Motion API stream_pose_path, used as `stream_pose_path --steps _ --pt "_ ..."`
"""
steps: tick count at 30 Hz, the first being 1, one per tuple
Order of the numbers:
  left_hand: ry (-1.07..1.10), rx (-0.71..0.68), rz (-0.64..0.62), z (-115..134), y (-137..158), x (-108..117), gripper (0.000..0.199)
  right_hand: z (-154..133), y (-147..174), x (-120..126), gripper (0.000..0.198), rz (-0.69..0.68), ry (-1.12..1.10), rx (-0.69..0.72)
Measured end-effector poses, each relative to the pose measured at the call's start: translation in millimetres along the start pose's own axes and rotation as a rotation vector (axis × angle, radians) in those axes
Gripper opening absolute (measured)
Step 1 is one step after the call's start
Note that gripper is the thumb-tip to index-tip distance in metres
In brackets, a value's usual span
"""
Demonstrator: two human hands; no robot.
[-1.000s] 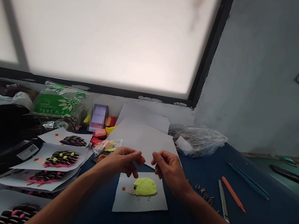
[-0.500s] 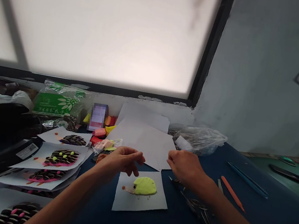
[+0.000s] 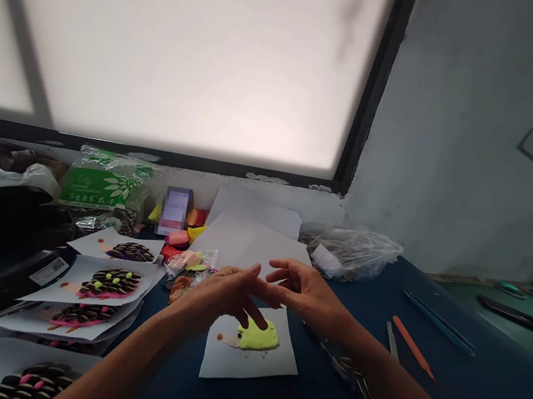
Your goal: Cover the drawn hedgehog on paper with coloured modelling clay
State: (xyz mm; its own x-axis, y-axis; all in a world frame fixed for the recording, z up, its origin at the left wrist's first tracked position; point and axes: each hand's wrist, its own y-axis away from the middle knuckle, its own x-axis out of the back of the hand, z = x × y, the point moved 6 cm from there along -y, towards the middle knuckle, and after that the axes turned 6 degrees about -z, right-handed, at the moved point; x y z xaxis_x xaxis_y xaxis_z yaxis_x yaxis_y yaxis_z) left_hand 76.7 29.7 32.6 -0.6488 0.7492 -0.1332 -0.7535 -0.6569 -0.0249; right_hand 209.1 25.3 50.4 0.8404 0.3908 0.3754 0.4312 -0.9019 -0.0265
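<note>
My left hand (image 3: 236, 296) hovers over the upper edge of a small white sheet (image 3: 225, 365), its fingers stretched out and spread. From the right comes my right hand (image 3: 300, 289), its index finger lifted apart from the thumb. The fingertips of both hands meet or overlap; whether something tiny sits between them is hidden. On the sheet is a hedgehog picture with a yellow-green clay body (image 3: 261, 340), a pale snout and a reddish-brown nose. My left fingers cover part of its top.
Finished hedgehog cards (image 3: 104, 285) lie stacked at left. Behind are bright clay packs (image 3: 177, 237), a green seed bag (image 3: 102, 180), blank white paper (image 3: 245, 236) and a clear plastic bag (image 3: 357, 251). At right lie an orange tool (image 3: 412, 347), blue tweezers (image 3: 439, 321) and metal tools (image 3: 354, 378).
My right hand has moved left and its closed fingers have opened out. My left hand has shifted right, fingers stretched lower over the hedgehog. Their fingertips now come together.
</note>
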Motion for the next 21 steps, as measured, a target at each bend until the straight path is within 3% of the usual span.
stream_pose_path --steps 8,12,18,21 --pt "0.151 0.087 -0.16 -7.6 -4.9 -11.8 0.075 -8.9 1.3 -1.3 0.062 0.001 0.035 0.082" --pt "0.089 0.063 -0.154 -2.5 -1.3 -4.7 0.074 -5.3 1.3 5.6 0.062 -0.018 0.063 0.05" --pt "0.082 0.112 -0.182 -5.4 -0.9 -13.9 0.075 -13.2 1.2 -2.6 0.047 -0.044 0.163 0.195" --pt "0.071 0.095 -0.162 -1.0 0.3 -11.1 0.074 -9.4 0.9 5.0 0.059 -0.013 0.163 0.117"
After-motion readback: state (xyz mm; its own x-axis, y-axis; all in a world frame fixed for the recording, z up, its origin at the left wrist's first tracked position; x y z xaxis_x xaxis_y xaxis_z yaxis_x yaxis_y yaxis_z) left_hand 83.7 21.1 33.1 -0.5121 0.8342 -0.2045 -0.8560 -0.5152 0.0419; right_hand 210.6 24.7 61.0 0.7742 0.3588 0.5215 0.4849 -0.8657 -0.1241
